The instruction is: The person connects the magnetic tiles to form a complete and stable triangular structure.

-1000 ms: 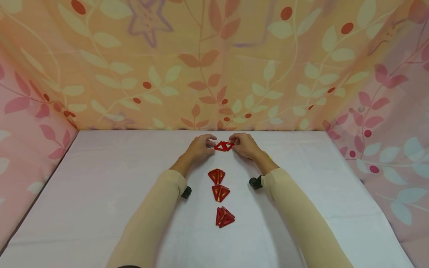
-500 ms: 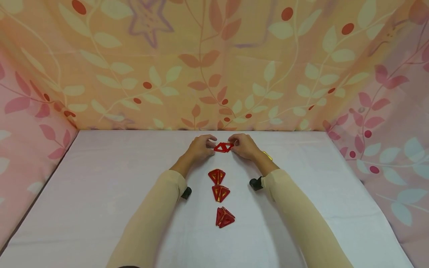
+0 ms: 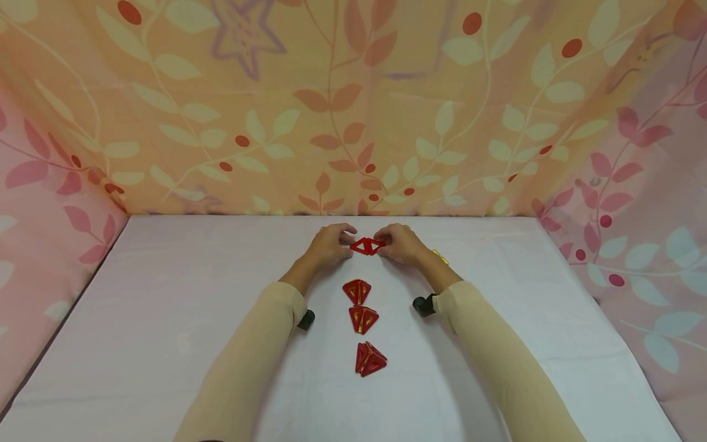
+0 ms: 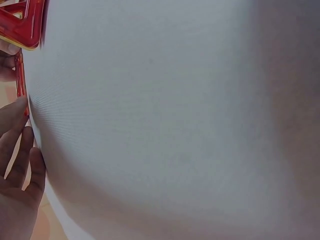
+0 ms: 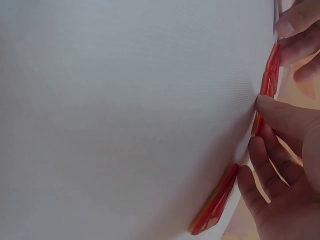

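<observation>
At the far middle of the table, two red triangular magnetic tiles lie edge to edge as a diamond. My left hand pinches their left tip between thumb and fingers. On the opposite end, my right hand pinches the right tile, its thumb over the near face. Another red tile lies beside the right hand's outer fingers in the right wrist view; that hand hides it from the head view.
Three folded red tile pieces stand in a line towards me: the far one, the middle one and the near one. A yellow piece shows beyond my right wrist. A patterned curtain rises behind the table.
Both hands have brought the pair of red tiles slightly nearer to me, and the pair has turned so that its tips lie about level. The folded pieces have not moved.
</observation>
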`<state>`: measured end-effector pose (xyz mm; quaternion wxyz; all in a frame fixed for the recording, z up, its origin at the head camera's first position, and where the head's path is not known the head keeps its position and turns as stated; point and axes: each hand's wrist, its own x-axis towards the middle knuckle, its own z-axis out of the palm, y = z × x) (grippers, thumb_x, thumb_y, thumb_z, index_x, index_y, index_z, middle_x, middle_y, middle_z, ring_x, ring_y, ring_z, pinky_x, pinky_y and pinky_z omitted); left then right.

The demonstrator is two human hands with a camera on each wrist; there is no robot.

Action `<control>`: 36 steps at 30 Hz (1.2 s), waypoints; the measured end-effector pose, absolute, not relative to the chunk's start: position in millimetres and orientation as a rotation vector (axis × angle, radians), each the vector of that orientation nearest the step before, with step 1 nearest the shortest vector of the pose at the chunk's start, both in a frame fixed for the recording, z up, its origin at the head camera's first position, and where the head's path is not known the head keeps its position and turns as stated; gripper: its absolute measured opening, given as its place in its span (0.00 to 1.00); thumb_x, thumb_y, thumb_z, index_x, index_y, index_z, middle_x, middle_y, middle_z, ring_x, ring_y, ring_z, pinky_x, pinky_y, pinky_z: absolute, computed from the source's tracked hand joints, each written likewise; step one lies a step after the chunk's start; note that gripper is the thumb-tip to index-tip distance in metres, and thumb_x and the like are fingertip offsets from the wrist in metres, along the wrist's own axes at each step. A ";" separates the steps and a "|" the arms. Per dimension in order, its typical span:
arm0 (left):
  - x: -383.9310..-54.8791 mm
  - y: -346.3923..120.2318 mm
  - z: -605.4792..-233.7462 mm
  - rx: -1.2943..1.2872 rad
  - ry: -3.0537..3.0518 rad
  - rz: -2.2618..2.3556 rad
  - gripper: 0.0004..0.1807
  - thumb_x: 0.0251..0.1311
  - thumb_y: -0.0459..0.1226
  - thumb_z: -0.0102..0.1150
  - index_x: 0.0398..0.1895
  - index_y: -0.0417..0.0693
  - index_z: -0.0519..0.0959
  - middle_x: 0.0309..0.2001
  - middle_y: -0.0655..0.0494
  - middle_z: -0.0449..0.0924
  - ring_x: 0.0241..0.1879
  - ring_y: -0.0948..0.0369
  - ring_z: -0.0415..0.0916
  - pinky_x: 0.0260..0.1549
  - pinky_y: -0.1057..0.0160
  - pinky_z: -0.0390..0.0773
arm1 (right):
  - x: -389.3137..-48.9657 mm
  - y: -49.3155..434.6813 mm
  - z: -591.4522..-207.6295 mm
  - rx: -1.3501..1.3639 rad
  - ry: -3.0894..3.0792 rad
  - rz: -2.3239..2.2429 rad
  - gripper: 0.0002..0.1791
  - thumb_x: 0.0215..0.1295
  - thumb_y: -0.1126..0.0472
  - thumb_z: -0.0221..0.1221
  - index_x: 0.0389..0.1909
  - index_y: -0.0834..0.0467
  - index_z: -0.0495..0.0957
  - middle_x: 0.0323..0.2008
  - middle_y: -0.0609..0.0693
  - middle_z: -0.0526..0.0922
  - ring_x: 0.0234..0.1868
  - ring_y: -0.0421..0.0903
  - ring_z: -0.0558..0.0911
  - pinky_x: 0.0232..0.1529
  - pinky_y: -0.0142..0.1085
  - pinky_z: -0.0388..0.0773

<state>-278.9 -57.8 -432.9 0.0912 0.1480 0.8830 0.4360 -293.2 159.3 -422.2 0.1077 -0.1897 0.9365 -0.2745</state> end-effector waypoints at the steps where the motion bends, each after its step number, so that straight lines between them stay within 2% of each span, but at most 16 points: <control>1: -278.7 -58.0 -432.9 0.439 2.625 1.292 0.24 0.57 0.25 0.67 0.59 0.41 0.77 0.48 0.48 0.85 0.54 0.53 0.79 0.61 0.54 0.72 | -292.9 159.0 -422.0 -0.561 2.753 -0.801 0.18 0.63 0.66 0.66 0.54 0.63 0.81 0.48 0.56 0.82 0.47 0.51 0.77 0.55 0.44 0.75; 18: -273.8 -59.2 -431.0 0.438 2.631 1.210 0.25 0.57 0.27 0.68 0.59 0.44 0.77 0.43 0.51 0.82 0.46 0.54 0.77 0.54 0.57 0.77 | -282.3 154.4 -419.6 -0.601 2.724 -0.768 0.17 0.63 0.64 0.67 0.52 0.62 0.82 0.45 0.54 0.83 0.46 0.50 0.78 0.54 0.43 0.75; 36: -268.7 -61.4 -433.9 0.509 2.666 1.163 0.22 0.58 0.27 0.66 0.57 0.44 0.78 0.41 0.52 0.83 0.43 0.56 0.78 0.50 0.59 0.79 | -276.9 153.7 -423.3 -0.645 2.738 -0.766 0.16 0.62 0.64 0.67 0.51 0.63 0.83 0.44 0.54 0.83 0.44 0.49 0.78 0.51 0.43 0.76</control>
